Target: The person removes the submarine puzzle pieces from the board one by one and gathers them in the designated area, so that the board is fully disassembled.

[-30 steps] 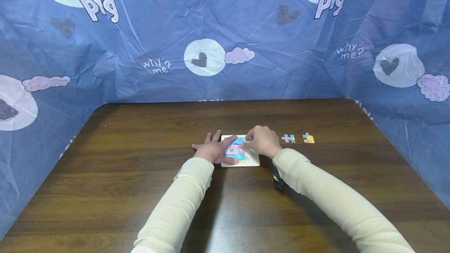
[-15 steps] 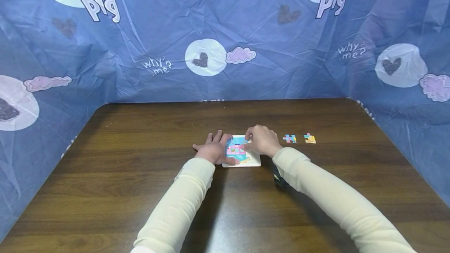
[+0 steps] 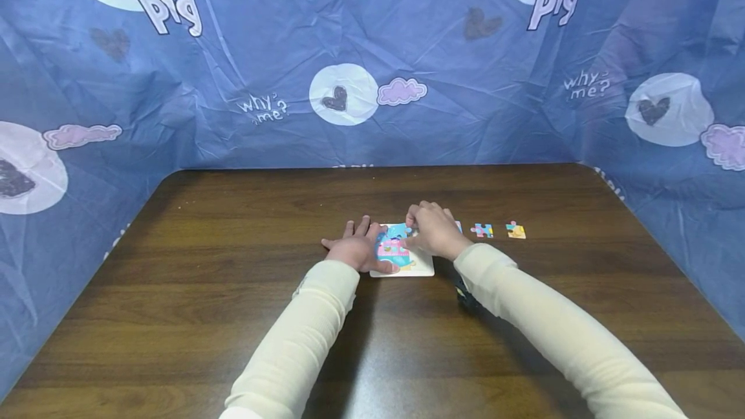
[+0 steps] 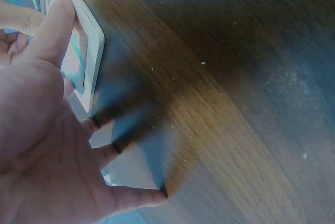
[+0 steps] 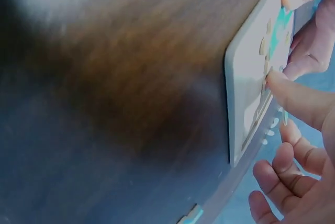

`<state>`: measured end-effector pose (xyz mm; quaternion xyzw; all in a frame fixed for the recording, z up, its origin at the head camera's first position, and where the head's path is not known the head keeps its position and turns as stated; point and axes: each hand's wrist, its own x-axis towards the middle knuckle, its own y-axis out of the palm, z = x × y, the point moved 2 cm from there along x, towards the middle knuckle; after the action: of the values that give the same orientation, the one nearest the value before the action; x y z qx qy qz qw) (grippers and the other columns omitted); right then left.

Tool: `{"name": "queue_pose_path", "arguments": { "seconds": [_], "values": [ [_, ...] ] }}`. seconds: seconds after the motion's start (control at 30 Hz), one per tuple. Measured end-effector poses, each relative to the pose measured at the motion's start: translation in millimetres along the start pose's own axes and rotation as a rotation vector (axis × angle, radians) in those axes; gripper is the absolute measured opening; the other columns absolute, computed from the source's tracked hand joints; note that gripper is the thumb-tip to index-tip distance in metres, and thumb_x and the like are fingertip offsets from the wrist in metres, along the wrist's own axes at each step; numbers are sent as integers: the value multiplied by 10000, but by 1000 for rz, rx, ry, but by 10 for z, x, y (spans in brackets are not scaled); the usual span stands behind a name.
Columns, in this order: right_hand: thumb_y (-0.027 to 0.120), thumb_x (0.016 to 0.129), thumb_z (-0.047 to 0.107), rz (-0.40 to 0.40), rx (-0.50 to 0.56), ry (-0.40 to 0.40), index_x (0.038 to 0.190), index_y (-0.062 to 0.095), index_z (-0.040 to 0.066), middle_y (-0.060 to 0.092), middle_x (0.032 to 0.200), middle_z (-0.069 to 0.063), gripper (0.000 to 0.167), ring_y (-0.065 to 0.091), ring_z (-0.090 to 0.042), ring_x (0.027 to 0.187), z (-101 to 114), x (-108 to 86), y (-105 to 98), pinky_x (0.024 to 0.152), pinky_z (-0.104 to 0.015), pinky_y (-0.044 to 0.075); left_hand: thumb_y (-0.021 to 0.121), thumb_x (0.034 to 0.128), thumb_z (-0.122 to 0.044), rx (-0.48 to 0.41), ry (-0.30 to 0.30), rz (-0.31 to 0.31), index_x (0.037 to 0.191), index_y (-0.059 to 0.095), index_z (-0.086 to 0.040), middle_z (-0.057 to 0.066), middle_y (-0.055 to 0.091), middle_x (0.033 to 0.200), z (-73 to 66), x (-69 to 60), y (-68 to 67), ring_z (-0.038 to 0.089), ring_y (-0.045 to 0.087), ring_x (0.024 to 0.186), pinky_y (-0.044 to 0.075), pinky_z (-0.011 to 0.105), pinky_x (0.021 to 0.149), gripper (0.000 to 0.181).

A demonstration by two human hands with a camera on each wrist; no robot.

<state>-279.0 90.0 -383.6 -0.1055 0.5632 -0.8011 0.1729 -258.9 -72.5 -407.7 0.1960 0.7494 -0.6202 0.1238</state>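
Note:
A white puzzle board [image 3: 423, 269] lies flat on the table, with a picture of joined pink and blue pieces [image 3: 394, 251] filling its left part. My left hand [image 3: 354, 252] rests with spread fingers at the board's left side, its thumb on the lower edge. In the left wrist view, other fingertips of that hand touch the table. Over the board's upper right, my right hand [image 3: 436, 231] pinches a puzzle piece [image 5: 285, 116] between thumb and index finger. Most of this piece is hidden by the fingers; only a thin teal edge shows in the right wrist view.
Right of the board lie a blue-pink puzzle piece [image 3: 482, 230] and a yellow-blue one [image 3: 515, 230]. Another piece [image 3: 459, 225] peeks out behind my right hand. A blue printed cloth [image 3: 372, 134] hangs behind the wooden table [image 3: 262, 212].
My left index finger has drawn back from the picture towards the board's upper left edge. My right hand has shifted only slightly at the upper right, and more blue shows beside its fingertips.

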Motion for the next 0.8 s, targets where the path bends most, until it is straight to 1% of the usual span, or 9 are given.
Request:
{"name": "queue_pose_path", "arguments": {
  "seconds": [0.1, 0.2, 0.27, 0.37, 0.5, 0.57, 0.63, 0.77, 0.8],
  "values": [
    [873, 810, 250, 2, -31, -15, 953, 617, 94, 574, 961, -45, 332, 540, -281, 987, 3, 7, -6, 860, -440, 412, 721, 898, -561, -2, 2, 5, 1613, 249, -308, 57, 47, 1714, -45, -130, -77, 363, 30, 1557, 186, 787, 1088, 893],
    [863, 822, 258, 24, -26, -30, 1038, 656, 81, 601, 1011, -63, 347, 553, -290, 1025, -10, 23, -20, 887, -452, 420, 722, 911, -530, -8, 1, 7, 1600, 281, -282, 70, 82, 1710, -98, -280, -163, 359, 62, 1556, 200, 776, 1093, 855],
    [850, 840, 264, 45, -16, -45, 1125, 695, 77, 618, 1062, -82, 375, 555, -302, 1064, -29, 29, -30, 911, -465, 422, 720, 909, -537, -4, 0, 2, 1601, 274, -290, 62, 74, 1712, -67, -184, -106, 354, 56, 1558, 192, 785, 1088, 860],
    [840, 855, 279, 60, -6, -69, 1232, 728, 113, 634, 1128, -104, 427, 554, -318, 1114, -51, 24, -42, 943, -486, 425, 724, 909, -529, -5, -5, 1, 1599, 281, -289, 61, 82, 1711, -72, -197, -112, 351, 61, 1558, 196, 785, 1086, 854],
    [842, 855, 304, 48, -18, -105, 1213, 759, 133, 627, 1075, -83, 405, 553, -294, 1056, -71, 19, -46, 924, -475, 431, 727, 903, -538, 0, -3, 0, 1602, 278, -293, 58, 80, 1711, -69, -207, -116, 355, 60, 1557, 197, 790, 1081, 866],
    [848, 848, 309, 26, -29, -132, 1193, 771, 133, 622, 1041, -67, 394, 554, -277, 1018, -72, 17, -53, 901, -461, 437, 727, 893, -557, 3, 4, -11, 1600, 276, -304, 54, 72, 1712, -33, -119, -57, 363, 48, 1556, 195, 802, 1071, 875],
    [857, 837, 311, -3, -54, -165, 1169, 782, 134, 624, 1015, -50, 383, 557, -262, 992, -70, 16, -60, 882, -448, 441, 729, 889, -561, 4, 6, -14, 1596, 282, -307, 53, 75, 1712, -30, -110, -52, 364, 52, 1556, 197, 805, 1067, 873],
    [869, 821, 319, -63, -152, -238, 1123, 799, 142, 628, 1009, -36, 358, 566, -253, 1001, -62, 15, -73, 884, -442, 444, 726, 905, -535, -6, -2, 7, 1600, 283, -293, 57, 69, 1712, -66, -189, -115, 351, 52, 1558, 193, 786, 1087, 859],
    [869, 820, 321, -78, -177, -253, 1120, 799, 143, 628, 1008, -36, 355, 567, -254, 1004, -60, 15, -78, 886, -444, 446, 728, 903, -535, -5, -6, 8, 1600, 285, -278, 60, 74, 1712, -64, -175, -113, 350, 58, 1558, 194, 786, 1087, 864]
  ]
}}
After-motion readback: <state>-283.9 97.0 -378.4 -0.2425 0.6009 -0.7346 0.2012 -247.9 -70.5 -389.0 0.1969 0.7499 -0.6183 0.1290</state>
